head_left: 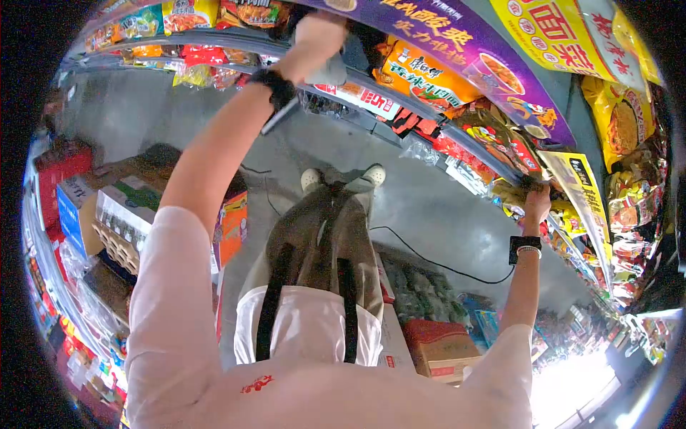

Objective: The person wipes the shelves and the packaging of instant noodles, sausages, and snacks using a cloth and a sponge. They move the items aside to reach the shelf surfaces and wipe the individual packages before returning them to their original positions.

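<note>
My left hand (320, 36) reaches up to the shelf at the top centre, blurred, near a dark gap between packets. A pale greyish item lies under its palm, too unclear to name. Right of it, a purple banner (457, 43) with a noodle picture runs along the shelf, above an orange noodle packet (421, 75). My right hand (537, 204) is at the shelf edge on the right, its fingers curled by a dark packet and a yellow printed strip (582, 196). Whatever its fingers hold is too small to make out.
Stocked shelves curve across the top and right. Open cartons (128, 207) stand at the left. A brown box (439, 350) sits low on the right, with bottles (421, 289) above it. A black cable (443, 264) crosses the grey floor.
</note>
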Motion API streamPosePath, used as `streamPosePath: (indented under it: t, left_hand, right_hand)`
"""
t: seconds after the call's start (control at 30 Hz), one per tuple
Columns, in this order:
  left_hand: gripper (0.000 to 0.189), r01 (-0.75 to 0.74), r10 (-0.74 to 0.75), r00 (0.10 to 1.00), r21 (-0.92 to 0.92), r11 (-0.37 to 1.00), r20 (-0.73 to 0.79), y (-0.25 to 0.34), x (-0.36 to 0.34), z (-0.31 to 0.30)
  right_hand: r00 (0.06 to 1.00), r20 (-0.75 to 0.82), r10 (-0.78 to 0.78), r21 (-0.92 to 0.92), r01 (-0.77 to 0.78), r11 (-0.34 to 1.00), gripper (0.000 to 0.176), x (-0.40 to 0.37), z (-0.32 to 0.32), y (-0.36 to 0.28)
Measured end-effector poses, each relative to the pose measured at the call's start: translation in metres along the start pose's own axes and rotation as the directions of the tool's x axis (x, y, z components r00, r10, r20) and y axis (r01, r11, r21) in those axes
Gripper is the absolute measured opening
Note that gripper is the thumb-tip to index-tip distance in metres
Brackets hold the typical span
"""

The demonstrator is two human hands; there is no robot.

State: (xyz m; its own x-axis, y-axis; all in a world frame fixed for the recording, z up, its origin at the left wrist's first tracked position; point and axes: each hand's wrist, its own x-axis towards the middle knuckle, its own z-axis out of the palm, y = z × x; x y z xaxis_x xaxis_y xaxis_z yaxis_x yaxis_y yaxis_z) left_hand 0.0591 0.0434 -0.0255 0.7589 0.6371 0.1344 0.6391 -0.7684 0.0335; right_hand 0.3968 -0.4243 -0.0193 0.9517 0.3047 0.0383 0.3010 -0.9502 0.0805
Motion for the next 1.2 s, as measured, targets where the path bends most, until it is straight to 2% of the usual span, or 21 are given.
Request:
streamPosePath:
  t: [0.07, 0.13, 0.23, 0.3, 0.33, 0.37, 0.4, 0.47, 0.5, 0.53, 0.57, 0.6, 0.63, 0.7, 0.83, 0.9, 0.97, 1.03, 1.07, 1.13, 1.2]
  left_hand:
    - [0.024, 0.13, -0.133, 0.991, -0.141, 0.982, -0.018, -0.014, 0.015, 0.003]
    - [0.025, 0.17, -0.177, 0.984, -0.198, 0.965, -0.016, -0.017, 0.025, -0.001]
    - [0.028, 0.183, -0.189, 0.982, -0.256, 0.949, 0.004, -0.013, 0.033, -0.008]
    - [0.031, 0.173, -0.172, 0.985, -0.301, 0.938, 0.031, -0.006, 0.033, -0.015]
    - [0.033, 0.161, -0.153, 0.987, -0.329, 0.931, 0.051, -0.002, 0.032, -0.019]
    - [0.035, 0.153, -0.13, 0.988, -0.365, 0.918, 0.088, 0.003, 0.03, -0.023]
    - [0.036, 0.154, -0.105, 0.984, -0.407, 0.9, 0.141, 0.009, 0.026, -0.03]
    - [0.04, 0.217, -0.055, 0.946, -0.496, 0.841, 0.32, 0.022, 0.017, -0.044]
    - [0.042, 0.257, -0.045, 0.915, -0.493, 0.831, 0.401, 0.032, 0.015, -0.049]
    - [0.03, 0.078, -0.005, 0.985, -0.416, 0.906, 0.174, 0.034, 0.008, -0.029]
    - [0.023, -0.082, 0.069, 0.996, -0.291, 0.953, -0.055, 0.037, 0.001, -0.009]
    - [0.023, -0.137, 0.146, 0.988, -0.166, 0.977, 0.041, 0.04, -0.005, -0.016]
    - [0.021, -0.15, 0.16, 0.986, -0.168, 0.974, 0.05, 0.043, -0.009, -0.019]
    - [0.02, -0.147, 0.16, 0.986, -0.199, 0.969, 0.049, 0.046, -0.017, -0.028]
    - [0.022, -0.126, 0.127, 0.992, -0.126, 0.984, 0.004, 0.039, 0.002, 0.007]
    - [0.028, 0.003, -0.033, 0.993, -0.25, 0.968, -0.114, 0.033, 0.02, 0.016]
    - [0.032, 0.031, -0.071, 0.986, -0.254, 0.967, -0.152, 0.024, 0.027, 0.009]
    - [0.032, 0.066, -0.114, 0.98, -0.276, 0.959, -0.16, 0.016, 0.038, 0.01]
    - [0.033, 0.084, -0.132, 0.979, -0.282, 0.956, -0.158, 0.011, 0.043, 0.011]
    - [0.033, 0.116, -0.167, 0.974, -0.296, 0.948, -0.154, 0.002, 0.053, 0.015]
    - [0.033, 0.125, -0.179, 0.973, -0.315, 0.941, -0.149, -0.003, 0.058, 0.019]
  right_hand:
    - [0.998, -0.017, -0.062, -0.009, 0.062, 0.998, 0.03, -0.003, -0.002, 0.0]
    - [0.997, 0.034, -0.066, 0.004, 0.066, 0.998, 0.038, -0.004, -0.005, 0.0]
    - [1.0, -0.021, -0.003, 0.024, 0.004, 1.0, 0.035, -0.009, -0.009, -0.013]
    - [0.999, -0.033, -0.021, 0.039, 0.022, 0.999, 0.033, -0.007, -0.003, -0.01]
    - [0.999, -0.038, 0.0, -0.046, -0.002, 0.999, 0.04, -0.005, 0.0, -0.008]
    - [0.999, -0.044, 0.018, -0.127, -0.024, 0.992, 0.048, -0.003, 0.004, -0.007]
    - [0.999, -0.044, 0.014, -0.121, -0.019, 0.992, 0.048, -0.004, 0.002, -0.011]
    - [0.998, -0.045, 0.044, 0.011, -0.044, 0.999, 0.032, -0.011, -0.004, -0.018]
    - [0.998, -0.044, 0.039, 0.016, -0.038, 0.999, 0.032, -0.012, -0.005, -0.02]
    - [0.997, -0.044, 0.063, 0.014, -0.062, 0.998, 0.032, -0.012, -0.004, -0.021]
    - [0.995, -0.045, 0.086, 0.012, -0.086, 0.996, 0.032, -0.012, -0.004, -0.021]
    - [0.994, -0.054, 0.093, 0.036, -0.091, 0.995, 0.031, -0.009, 0.001, -0.016]
    - [0.994, -0.093, 0.048, -0.026, -0.051, 0.998, 0.03, -0.006, 0.006, -0.012]
    - [0.993, -0.119, -0.007, 0.021, 0.01, 1.0, 0.031, -0.008, 0.012, -0.006]
    - [0.992, -0.125, 0.015, 0.035, -0.011, 0.999, 0.031, -0.01, 0.012, -0.007]
    - [0.997, -0.078, 0.015, 0.029, -0.013, 1.0, 0.03, -0.012, 0.008, -0.009]
    - [0.999, -0.029, 0.019, 0.004, -0.018, 1.0, 0.035, -0.012, 0.005, -0.011]
    - [0.981, -0.172, -0.086, -0.018, 0.084, 0.996, 0.041, -0.009, 0.021, 0.002]
    - [0.981, -0.174, -0.085, -0.02, 0.083, 0.996, 0.041, -0.004, 0.024, 0.006]
    - [1.0, -0.024, 0.002, 0.074, -0.001, 0.997, 0.048, -0.008, 0.011, -0.008]
    - [1.0, -0.029, 0.011, 0.042, -0.009, 0.999, 0.049, -0.013, 0.004, -0.019]
